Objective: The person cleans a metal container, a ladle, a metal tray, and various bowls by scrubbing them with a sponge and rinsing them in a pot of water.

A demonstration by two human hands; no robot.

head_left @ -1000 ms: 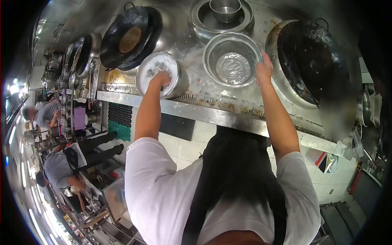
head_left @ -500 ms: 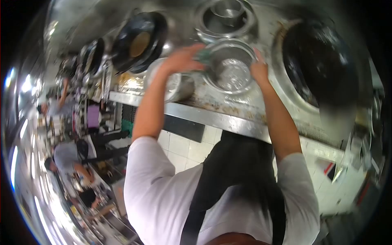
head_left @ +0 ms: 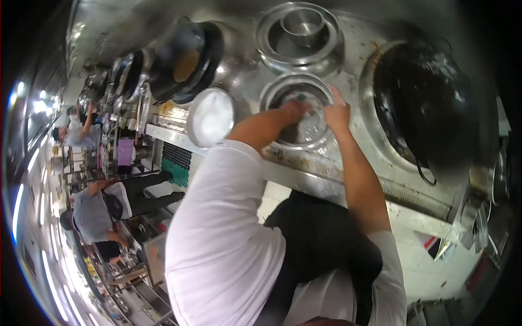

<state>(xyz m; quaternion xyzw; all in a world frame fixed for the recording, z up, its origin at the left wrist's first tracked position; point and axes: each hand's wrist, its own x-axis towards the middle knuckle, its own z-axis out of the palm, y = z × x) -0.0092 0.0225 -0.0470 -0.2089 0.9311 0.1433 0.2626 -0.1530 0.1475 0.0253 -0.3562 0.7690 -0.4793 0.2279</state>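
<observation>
Two hands point(head_left: 315, 111) in one steel bowl point(head_left: 272, 92)

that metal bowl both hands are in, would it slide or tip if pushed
The metal bowl looks thin and wet, so probably light and slippery. The right hand grips its rim while the left hand works inside, suggesting it would slide. The wide, round shape may rock on the greasy counter.

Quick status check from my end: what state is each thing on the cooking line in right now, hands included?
steel bowl: upright on the counter, both hands in it.
left hand: inside the bowl, closed on something greenish; cannot tell what.
right hand: gripping the bowl's rim.
white container: open, full of pale foamy liquid.
black wok: seated in its burner, wet and dark inside.
small pot: upright in the ring burner.
tilted woks: leaning on edge.
</observation>
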